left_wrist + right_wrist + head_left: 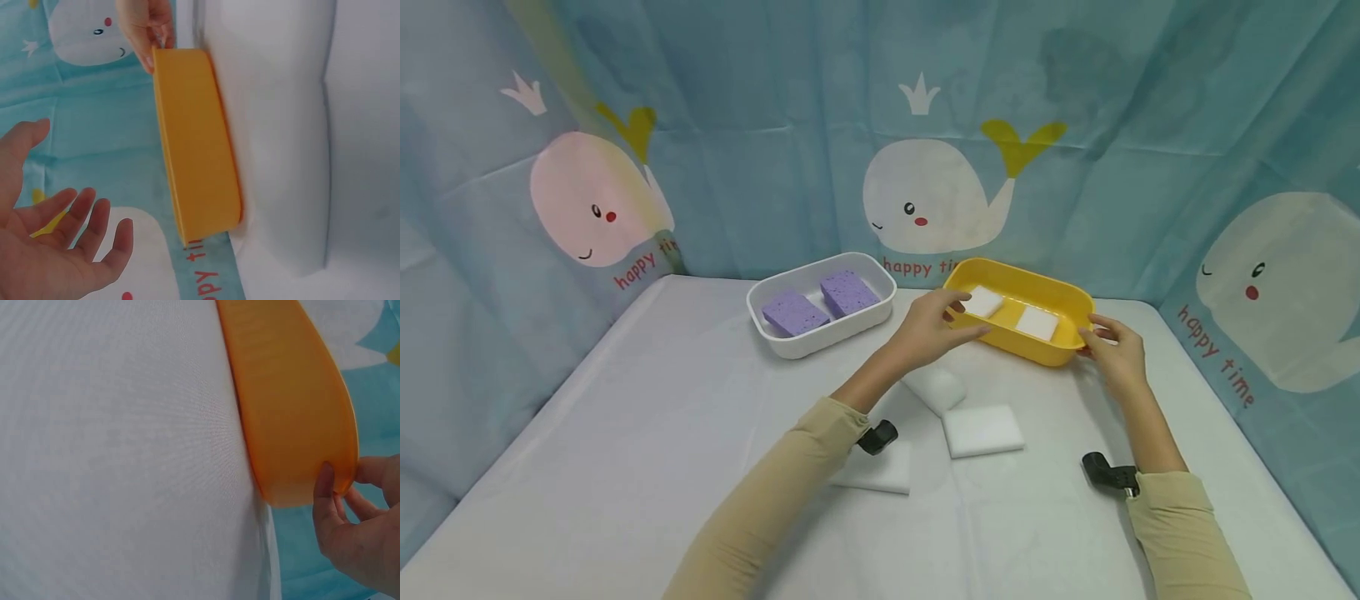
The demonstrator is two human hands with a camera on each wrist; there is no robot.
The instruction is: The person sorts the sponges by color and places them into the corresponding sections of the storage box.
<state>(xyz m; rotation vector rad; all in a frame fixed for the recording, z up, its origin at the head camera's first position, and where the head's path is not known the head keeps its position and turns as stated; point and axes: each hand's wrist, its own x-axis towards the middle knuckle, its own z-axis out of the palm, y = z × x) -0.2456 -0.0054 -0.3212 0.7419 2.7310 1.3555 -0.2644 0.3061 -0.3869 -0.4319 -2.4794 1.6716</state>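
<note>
Whale-print curtain [760, 183] behind white table [625, 467]

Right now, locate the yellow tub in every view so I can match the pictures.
Head: yellow tub, right of centre, around mid-height.
Left wrist: yellow tub, centre, long side running top to bottom.
Right wrist: yellow tub, right of centre, cut off by the top edge.
Shared landmark: the right hand pinching one end.

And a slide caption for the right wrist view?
Right hand gripping one end of a yellow tray on a white tabletop.
</note>
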